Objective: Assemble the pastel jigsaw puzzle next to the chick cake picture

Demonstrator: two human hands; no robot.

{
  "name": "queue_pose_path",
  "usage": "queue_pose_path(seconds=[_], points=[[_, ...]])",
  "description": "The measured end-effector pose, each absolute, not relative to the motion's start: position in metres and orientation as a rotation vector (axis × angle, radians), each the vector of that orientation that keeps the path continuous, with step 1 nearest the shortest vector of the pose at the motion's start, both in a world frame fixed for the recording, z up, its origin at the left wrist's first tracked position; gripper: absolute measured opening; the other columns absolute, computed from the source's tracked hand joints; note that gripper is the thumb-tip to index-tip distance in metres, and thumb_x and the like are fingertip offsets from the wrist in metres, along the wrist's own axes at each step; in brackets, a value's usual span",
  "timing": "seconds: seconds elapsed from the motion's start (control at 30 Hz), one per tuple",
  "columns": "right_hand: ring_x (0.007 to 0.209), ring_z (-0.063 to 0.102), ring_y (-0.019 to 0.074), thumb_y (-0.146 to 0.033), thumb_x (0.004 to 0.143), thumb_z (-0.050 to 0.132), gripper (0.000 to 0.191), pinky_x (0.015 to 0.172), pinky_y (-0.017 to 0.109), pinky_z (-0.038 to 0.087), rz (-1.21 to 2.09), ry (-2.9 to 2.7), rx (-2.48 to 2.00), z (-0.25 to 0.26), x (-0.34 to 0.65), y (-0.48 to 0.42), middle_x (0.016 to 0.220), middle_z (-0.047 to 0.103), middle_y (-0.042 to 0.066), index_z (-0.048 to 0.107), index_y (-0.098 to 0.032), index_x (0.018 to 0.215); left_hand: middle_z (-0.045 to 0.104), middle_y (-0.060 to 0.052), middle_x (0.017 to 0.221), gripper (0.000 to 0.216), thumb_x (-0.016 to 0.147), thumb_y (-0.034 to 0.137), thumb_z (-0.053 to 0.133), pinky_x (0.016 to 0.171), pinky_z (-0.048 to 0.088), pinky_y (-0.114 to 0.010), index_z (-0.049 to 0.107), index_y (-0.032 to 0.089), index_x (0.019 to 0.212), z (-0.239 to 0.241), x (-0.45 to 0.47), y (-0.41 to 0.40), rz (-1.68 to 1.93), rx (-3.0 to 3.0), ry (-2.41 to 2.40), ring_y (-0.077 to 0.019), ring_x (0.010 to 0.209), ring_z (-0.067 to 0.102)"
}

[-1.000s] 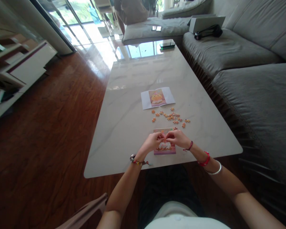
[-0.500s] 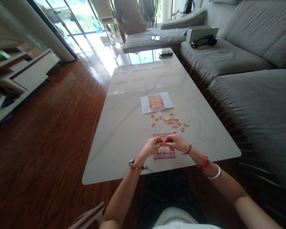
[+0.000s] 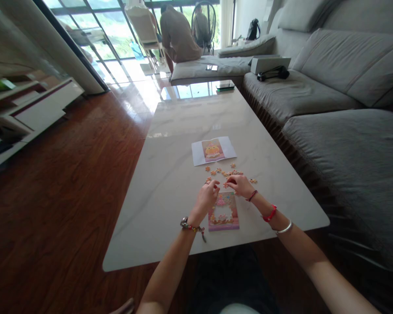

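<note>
A partly filled jigsaw puzzle (image 3: 223, 226) lies on the table near its front edge, with a white unfilled gap in the middle of its picture. Just above its top edge, my right hand (image 3: 241, 185) pinches a small orange-pink puzzle piece (image 3: 225, 185) between thumb and fingers. My left hand (image 3: 207, 198) hovers at the puzzle's upper left corner, its fingers loosely curled and slightly apart, with nothing visible in them. Several loose puzzle pieces (image 3: 218, 170) lie scattered beyond both hands; my right hand partly covers some.
Behind the pieces lies a creased reference sheet (image 3: 212, 150) on the marble-patterned table (image 3: 160, 187). A phone (image 3: 225, 86) rests at the table's far end. A grey sofa (image 3: 343, 144) runs along the right side. Near the windows, a person (image 3: 180, 35) sits turned away.
Both hands have moved from over the middle of the puzzle to its top edge and drawn apart, uncovering its picture. A piece now shows in my right fingers. The camera view has tilted up.
</note>
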State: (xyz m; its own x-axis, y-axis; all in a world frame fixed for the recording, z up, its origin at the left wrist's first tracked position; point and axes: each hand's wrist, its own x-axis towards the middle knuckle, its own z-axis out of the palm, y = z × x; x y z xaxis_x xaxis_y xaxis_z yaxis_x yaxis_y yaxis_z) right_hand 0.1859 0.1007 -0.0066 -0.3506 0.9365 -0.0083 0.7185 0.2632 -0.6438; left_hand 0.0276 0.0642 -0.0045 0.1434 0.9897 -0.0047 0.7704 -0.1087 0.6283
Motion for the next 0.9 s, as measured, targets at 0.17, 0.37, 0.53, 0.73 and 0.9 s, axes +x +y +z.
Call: queue_pose_path(seconds=[0.17,0.37,0.53,0.73,0.9], points=[[0.069,0.053,0.0114,-0.021,0.074,0.053,0.014,0.067,0.022,0.039,0.566,-2.197,-1.624,-0.018,0.203,0.124,0.082,0.058,0.005,0.062,-0.015,0.081,0.055,-0.004,0.089,0.02,0.078,0.02,0.044,0.068,0.041,-0.024,0.054,0.022,0.094,-0.006,0.031,0.064,0.454,2.057,1.787,-0.0135,0.077,0.055],[0.072,0.051,0.0119,-0.016,0.071,0.053,0.009,0.069,0.021,0.038,0.503,-2.323,-1.735,-0.024,0.221,0.132,0.084,0.053,0.006,0.059,-0.014,0.078,0.053,-0.004,0.091,0.018,0.077,0.025,0.046,0.069,0.042,-0.024,0.054,0.021,0.093,-0.008,0.022,0.033,0.402,2.085,1.695,-0.0133,0.078,0.054],[0.071,0.05,0.0117,-0.014,0.072,0.052,0.007,0.069,0.022,0.039,0.504,-2.401,-1.606,-0.017,0.225,0.133,0.083,0.052,0.006,0.057,-0.013,0.078,0.053,-0.004,0.091,0.015,0.076,0.023,0.046,0.07,0.042,-0.025,0.055,0.02,0.089,-0.012,0.014,0.018,0.518,2.029,1.659,-0.013,0.078,0.054],[0.064,0.051,0.01,-0.017,0.074,0.051,0.008,0.062,0.022,0.04,0.715,-2.395,-1.211,0.01,0.222,0.094,0.076,0.055,0.003,0.056,-0.014,0.08,0.059,-0.003,0.082,0.027,0.076,0.033,0.047,0.056,0.043,-0.021,0.05,0.017,0.098,-0.009,0.025,0.024,0.808,1.562,1.357,-0.0085,0.059,0.054],[0.062,0.053,0.01,-0.023,0.073,0.052,0.011,0.057,0.021,0.041,1.103,-2.221,-1.052,0.014,0.202,0.062,0.069,0.06,0.002,0.058,-0.015,0.077,0.061,-0.002,0.07,0.023,0.07,0.032,0.055,0.049,0.04,-0.018,0.051,0.015,0.086,-0.008,0.04,0.026,0.843,1.249,1.141,-0.0085,0.057,0.056]])
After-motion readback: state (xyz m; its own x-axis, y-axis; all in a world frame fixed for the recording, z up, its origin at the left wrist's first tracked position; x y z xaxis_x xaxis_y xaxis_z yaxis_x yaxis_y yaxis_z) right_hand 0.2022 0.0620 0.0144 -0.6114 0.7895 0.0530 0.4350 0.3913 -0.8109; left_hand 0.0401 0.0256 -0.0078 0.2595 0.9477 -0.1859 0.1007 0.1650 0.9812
